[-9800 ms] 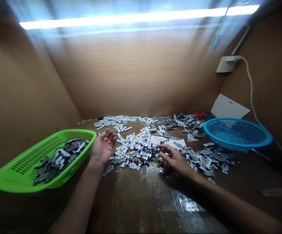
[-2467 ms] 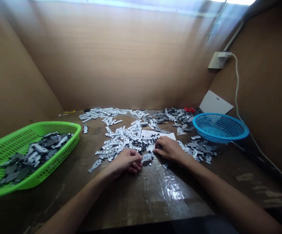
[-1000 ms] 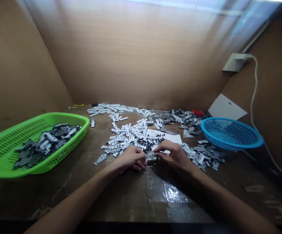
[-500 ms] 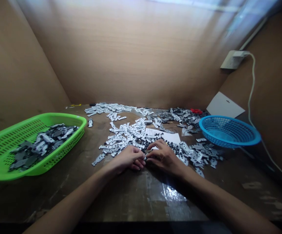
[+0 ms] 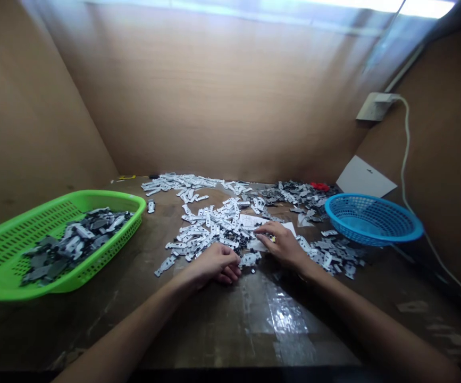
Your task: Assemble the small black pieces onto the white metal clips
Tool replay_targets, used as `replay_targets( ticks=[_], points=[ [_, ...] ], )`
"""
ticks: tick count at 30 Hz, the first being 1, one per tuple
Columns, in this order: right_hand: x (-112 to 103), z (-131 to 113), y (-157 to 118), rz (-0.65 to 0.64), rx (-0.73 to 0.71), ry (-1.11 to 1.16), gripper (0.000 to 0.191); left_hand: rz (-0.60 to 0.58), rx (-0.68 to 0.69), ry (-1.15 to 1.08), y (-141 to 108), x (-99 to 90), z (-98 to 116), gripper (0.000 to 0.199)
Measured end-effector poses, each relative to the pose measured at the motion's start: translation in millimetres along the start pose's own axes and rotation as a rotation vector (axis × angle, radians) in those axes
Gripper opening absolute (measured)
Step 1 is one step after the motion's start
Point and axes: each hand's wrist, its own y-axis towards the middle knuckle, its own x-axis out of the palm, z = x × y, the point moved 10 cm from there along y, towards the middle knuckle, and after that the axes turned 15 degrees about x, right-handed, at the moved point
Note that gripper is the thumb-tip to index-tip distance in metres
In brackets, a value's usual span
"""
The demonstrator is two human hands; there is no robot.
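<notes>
My left hand [image 5: 217, 263] is closed, thumb and fingers pinching one end of a light grey plastic part [image 5: 250, 259] with holes in it. The part juts out to the right, low over the table. My right hand [image 5: 281, 244] reaches over the sheet of white paper [image 5: 288, 227], fingers apart, with nothing visible in them. Many tiny black pieces [image 5: 236, 239] are strewn between my hands. One tiny dark piece [image 5: 253, 271] sits just below the grey part. A heap of white plastic parts [image 5: 202, 226] spreads out beyond my left hand.
At the left stands a green basket [image 5: 94, 266] holding grey and white parts. A blue basket [image 5: 374, 234] stands at the right, near a cable [image 5: 404, 154]. Dark grey parts [image 5: 302, 197] and a red item [image 5: 320, 186] lie at the back. More grey parts [image 5: 334, 255] lie right of my right hand.
My right hand has left the part at my left fingertips and moved right and slightly away, its fingers opening. The grey part now shows. My left hand stays nearly in place.
</notes>
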Motion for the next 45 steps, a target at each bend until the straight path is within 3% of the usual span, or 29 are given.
replay_targets(
  ticks=[5,9,12,14,17,20,23,26,30,36,45],
  points=[
    [30.5,11.6,34.7,-0.074,-0.043,-0.289,0.019,-0.002,0.014,0.008,0.5,-1.2,-0.8,0.024],
    [33.6,2.7,47.1,-0.061,-0.079,-0.332,0.012,-0.004,0.024,0.008,0.9,-1.7,-0.4,0.023],
    [17.3,-5.4,39.2,-0.005,-0.083,-0.301,0.015,-0.014,0.023,0.003,0.9,-0.8,-0.8,0.022],
    [-6.9,-4.0,28.7,0.103,-0.045,-0.183,0.02,-0.012,0.024,-0.003,1.1,-1.0,-1.5,0.022],
    [-34.3,23.4,14.1,0.185,0.126,0.065,0.026,-0.004,0.025,-0.011,1.5,-2.2,-2.8,0.022],
    [-31.0,55.9,8.5,0.071,0.288,0.244,0.029,-0.003,0.019,-0.011,1.3,-2.6,-2.8,0.023],
    [-21.9,66.5,8.3,-0.068,0.344,0.33,0.031,0.009,0.011,-0.011,0.6,-3.1,-0.5,0.023],
    [-19.2,58.9,6.9,-0.15,0.351,0.373,0.029,0.015,-0.009,0.002,0.1,-2.9,1.1,0.025],
    [-18.1,40.3,1.3,-0.16,0.325,0.431,0.025,0.013,-0.026,0.027,0.3,-1.8,1.7,0.026],
    [5.0,30.7,-10.6,-0.296,0.436,0.691,0.023,0.031,-0.041,0.05,-0.1,-2.1,1.8,0.026],
    [20.2,29.9,-21.0,-0.297,0.519,0.642,0.018,0.028,-0.037,0.049,0.8,-1.7,0.2,0.026]
  ],
)
